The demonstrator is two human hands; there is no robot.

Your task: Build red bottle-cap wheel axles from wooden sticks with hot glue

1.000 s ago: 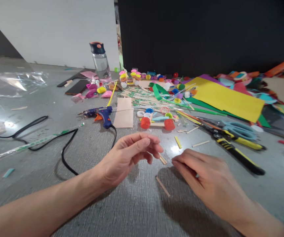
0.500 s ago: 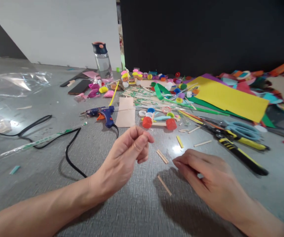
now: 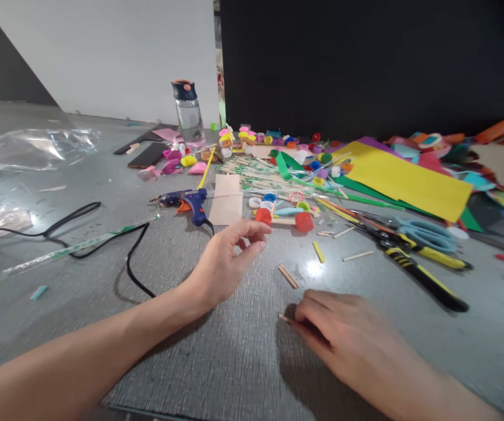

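Note:
My right hand is low over the grey table, with its thumb and fingertips closed on a short wooden stick; only the stick's left end shows. Just beyond it lie two short wooden sticks side by side. My left hand hovers to the left with thumb and curled fingers apart and nothing visible between them. Past its fingertips stands a small assembly of sticks with red bottle caps at its ends. A yellow stick piece lies farther to the right.
A blue glue gun with a black cord lies at left, beside a beige card. Pliers and blue-handled scissors are at right. Behind are coloured caps, yellow sheets and a water bottle.
My right hand has moved down and toward me onto the single wooden stick and taken hold of it. My left thumb has parted from the fingers. The view has shifted slightly.

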